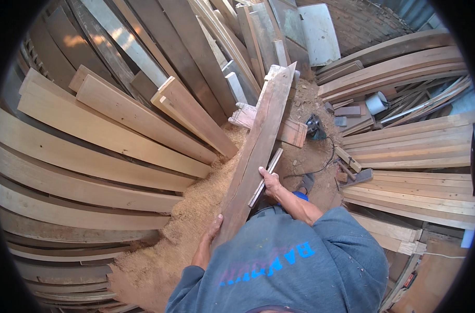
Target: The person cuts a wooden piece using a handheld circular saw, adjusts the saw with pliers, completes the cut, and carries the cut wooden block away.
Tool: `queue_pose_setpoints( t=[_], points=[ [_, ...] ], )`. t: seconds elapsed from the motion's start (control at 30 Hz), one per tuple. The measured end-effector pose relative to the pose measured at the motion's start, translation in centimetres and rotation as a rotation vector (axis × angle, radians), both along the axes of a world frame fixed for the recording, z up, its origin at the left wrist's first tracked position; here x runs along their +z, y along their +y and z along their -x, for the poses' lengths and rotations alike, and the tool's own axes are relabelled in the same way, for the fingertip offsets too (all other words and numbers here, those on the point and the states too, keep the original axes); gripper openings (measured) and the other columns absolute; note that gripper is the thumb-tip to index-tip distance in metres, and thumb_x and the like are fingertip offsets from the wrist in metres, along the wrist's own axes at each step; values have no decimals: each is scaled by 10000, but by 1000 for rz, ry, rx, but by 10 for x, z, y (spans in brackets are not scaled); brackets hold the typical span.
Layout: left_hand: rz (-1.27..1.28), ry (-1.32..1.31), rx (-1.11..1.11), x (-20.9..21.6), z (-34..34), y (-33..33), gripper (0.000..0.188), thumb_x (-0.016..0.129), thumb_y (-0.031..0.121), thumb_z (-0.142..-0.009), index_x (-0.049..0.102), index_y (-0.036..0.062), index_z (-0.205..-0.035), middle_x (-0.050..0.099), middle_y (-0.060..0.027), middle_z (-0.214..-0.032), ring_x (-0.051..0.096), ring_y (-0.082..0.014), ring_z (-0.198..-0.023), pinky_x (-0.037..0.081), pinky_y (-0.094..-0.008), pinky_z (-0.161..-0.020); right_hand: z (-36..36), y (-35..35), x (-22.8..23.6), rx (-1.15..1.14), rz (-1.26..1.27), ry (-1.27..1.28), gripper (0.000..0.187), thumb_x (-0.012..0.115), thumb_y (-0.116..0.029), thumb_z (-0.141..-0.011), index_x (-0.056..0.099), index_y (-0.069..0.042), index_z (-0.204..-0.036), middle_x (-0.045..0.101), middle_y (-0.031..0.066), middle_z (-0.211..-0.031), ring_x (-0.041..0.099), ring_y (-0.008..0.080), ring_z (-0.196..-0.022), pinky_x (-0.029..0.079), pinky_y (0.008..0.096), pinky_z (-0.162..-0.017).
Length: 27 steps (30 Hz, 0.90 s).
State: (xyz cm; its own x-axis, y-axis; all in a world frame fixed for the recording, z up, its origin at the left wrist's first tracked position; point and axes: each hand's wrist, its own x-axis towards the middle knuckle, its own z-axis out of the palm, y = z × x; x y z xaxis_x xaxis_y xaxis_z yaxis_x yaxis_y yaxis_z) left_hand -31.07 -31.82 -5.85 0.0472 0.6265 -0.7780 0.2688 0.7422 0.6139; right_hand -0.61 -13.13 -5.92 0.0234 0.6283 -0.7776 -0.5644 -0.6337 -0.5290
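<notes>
A long brown wooden plank [258, 141], with a crack along its length, slants from my body to the far middle. My left hand [212, 229] grips its left edge near my body, the fingers partly hidden. Farther along, my right hand [270, 180] is closed at the plank's right edge, fingertips on its face. A narrow pale wood strip [258, 193] runs along that edge and passes beneath my right hand; I cannot tell whether the hand holds it too. The plank's far part rests across a short reddish wood block [293, 132].
Many boards [101, 148] lean on the left, more timber [409, 148] is stacked on the right. Sawdust [188, 224] covers the ground. A dark corded power tool [315, 128] sits right of the block. A hammer [346, 170] and a pale cylindrical container [376, 103] lie near the right stacks.
</notes>
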Motion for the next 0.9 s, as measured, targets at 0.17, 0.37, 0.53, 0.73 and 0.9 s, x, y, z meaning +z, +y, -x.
queue_pose_setpoints(
  t=[0.17, 0.37, 0.53, 0.73, 0.9],
  points=[
    [23, -17, -37, 7, -4, 5, 813, 416, 673, -989, 531, 0, -1432, 588, -174, -1399, 554, -279, -1279, 411, -385, -1079, -7, 1, 28, 40, 9, -14, 484, 771, -277, -900, 591, 115, -1122, 700, 202, -1035, 721, 311, -886, 621, 484, -767],
    [-129, 154, -1, -6, -6, 7, 798, 610, 567, -929, 483, -24, -1450, 609, -243, -1345, 575, -345, -1258, 415, -401, -1079, -6, 3, 19, 56, -3, 18, 516, 761, -275, -909, 559, 122, -1170, 688, 214, -1072, 718, 322, -910, 617, 490, -780],
    [-379, 625, -86, 60, -61, 71, 928, 757, 473, -814, 375, -10, -1508, 522, -300, -1387, 480, -412, -1329, 370, -450, -1124, -15, 3, 6, 100, 65, -48, 492, 729, -356, -937, 624, 76, -1146, 708, 155, -1023, 722, 297, -885, 623, 483, -799],
    [-602, 728, -250, 97, -143, 158, 885, 733, 419, -829, 357, 19, -1523, 303, -309, -1552, 269, -462, -1449, 233, -534, -1199, -91, -4, -32, 116, 64, 332, 475, 559, -562, -990, 459, -158, -761, 613, 76, -732, 580, 203, -579, 499, 343, -499],
    [-602, 809, -462, 92, -195, 188, 940, 734, 445, -823, 305, 43, -1557, 159, -335, -1607, 147, -498, -1497, 156, -551, -1228, -150, 2, -2, 4, 259, -1, 391, 559, -463, -1014, 527, -105, -860, 623, 75, -749, 553, 190, -555, 510, 352, -491]
  ],
)
